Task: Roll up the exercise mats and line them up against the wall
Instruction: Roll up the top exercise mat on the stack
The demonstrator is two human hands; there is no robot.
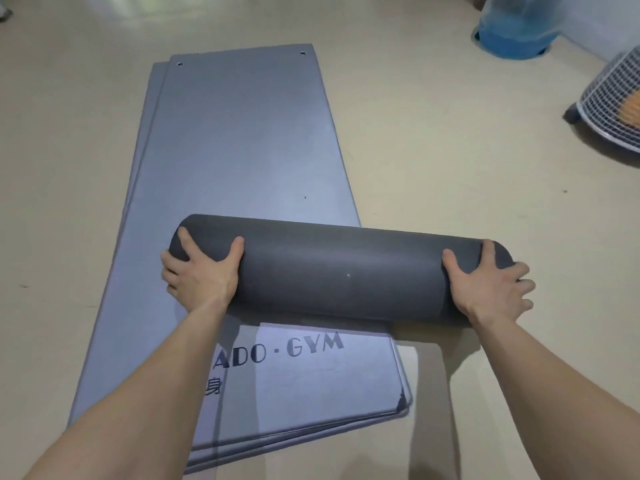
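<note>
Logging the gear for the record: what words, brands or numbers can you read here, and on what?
"ADO · GYM": on the near end of the flat mat; its start is hidden behind the left forearm.
"身": below that, on the same mat; anything before it is hidden too.
rolled mat: no print shows.
Nothing else in view carries readable text.
</note>
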